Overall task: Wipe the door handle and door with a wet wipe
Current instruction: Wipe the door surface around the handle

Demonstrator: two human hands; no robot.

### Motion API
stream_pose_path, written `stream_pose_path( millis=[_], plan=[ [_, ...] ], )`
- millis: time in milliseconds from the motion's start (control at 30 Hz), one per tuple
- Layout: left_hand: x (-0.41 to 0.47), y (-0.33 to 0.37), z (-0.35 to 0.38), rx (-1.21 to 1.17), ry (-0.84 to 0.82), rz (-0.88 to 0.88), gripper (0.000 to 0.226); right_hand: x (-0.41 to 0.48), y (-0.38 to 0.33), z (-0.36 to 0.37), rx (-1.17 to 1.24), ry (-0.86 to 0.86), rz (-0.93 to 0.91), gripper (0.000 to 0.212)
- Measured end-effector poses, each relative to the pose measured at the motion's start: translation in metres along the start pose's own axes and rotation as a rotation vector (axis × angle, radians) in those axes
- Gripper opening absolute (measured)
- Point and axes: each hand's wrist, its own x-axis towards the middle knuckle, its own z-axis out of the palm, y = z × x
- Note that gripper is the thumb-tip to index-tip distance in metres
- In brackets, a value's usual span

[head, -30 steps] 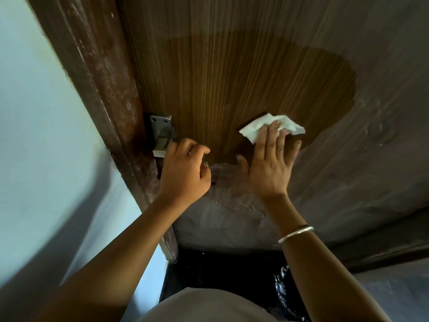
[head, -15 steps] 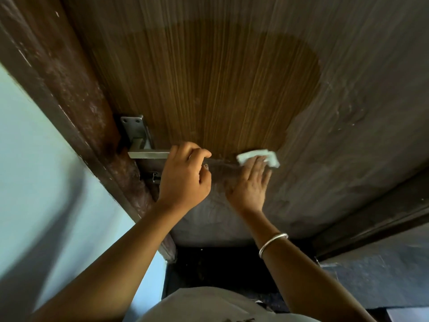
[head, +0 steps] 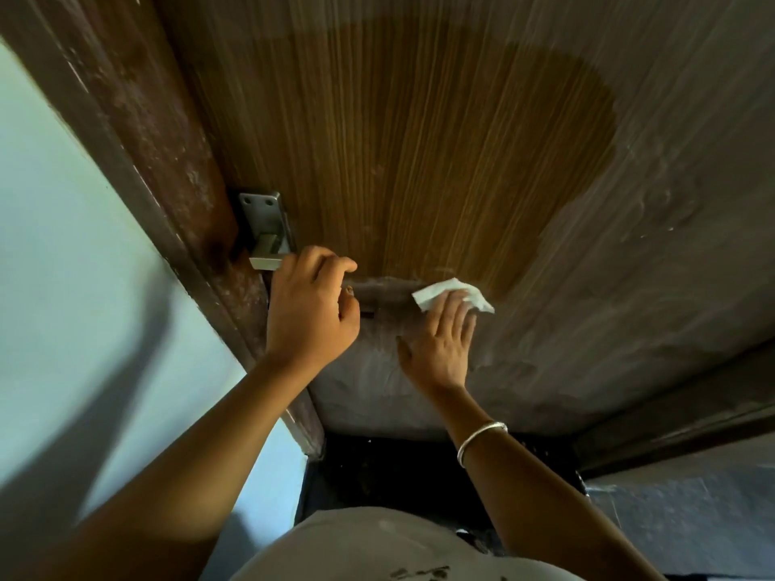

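wipe (head: 451, 296), soft and limp, is lying flat on the door (head: 419, 169) under the right hand's (head: 440, 345) pressing fingers; left hand (head: 310, 312) is gripping the stiff handle (head: 268, 262), steadying the door.

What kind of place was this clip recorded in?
Probably a doorway inside a home. A dusty wood-grain door with a metal lever handle sits in a dark wooden frame, next to a pale blue painted wall. Nothing tells which room.
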Motion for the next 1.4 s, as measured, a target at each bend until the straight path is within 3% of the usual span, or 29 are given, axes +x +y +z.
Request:
stream_pose_path(
  millis=[133,267,367,533,733,867,1033,1133,1267,1400],
  plan=[
    [0.0,-0.012,-0.006,0.084,0.043,-0.104,0.028,0.016,-0.006,-0.008,-0.173,0.11,-0.273,0.088],
    [-0.004,-0.021,-0.005,0.095,0.052,-0.156,0.029,0.009,0.021,-0.005,-0.138,0.144,-0.035,0.096],
    [-0.007,-0.021,0.0,0.07,0.059,-0.166,0.031,0.003,0.024,0.001,-0.177,0.08,-0.042,0.095],
    [-0.009,-0.011,0.009,0.009,0.047,-0.155,0.036,0.02,-0.011,0.006,-0.352,0.095,-0.453,0.073],
    [-0.013,-0.022,0.002,-0.011,0.113,-0.275,0.041,0.042,-0.071,0.006,-0.605,0.103,-0.747,0.058],
    [-0.015,-0.031,-0.004,-0.022,0.156,-0.294,0.042,0.044,-0.053,0.005,-0.585,0.1,-0.718,0.059],
    [-0.025,-0.048,-0.01,-0.061,0.194,-0.358,0.044,0.035,-0.012,0.001,-0.533,0.102,-0.636,0.076],
    [-0.031,-0.051,-0.01,-0.084,0.163,-0.38,0.045,0.039,-0.045,0.01,-0.478,0.088,-0.694,0.085],
    [-0.033,-0.053,-0.016,-0.081,0.128,-0.354,0.044,0.051,-0.115,0.026,-0.469,-0.04,-0.786,0.072],
    [-0.037,-0.052,-0.02,-0.069,0.12,-0.244,0.037,0.051,-0.129,0.029,-0.53,-0.078,-0.758,0.063]
  ],
)
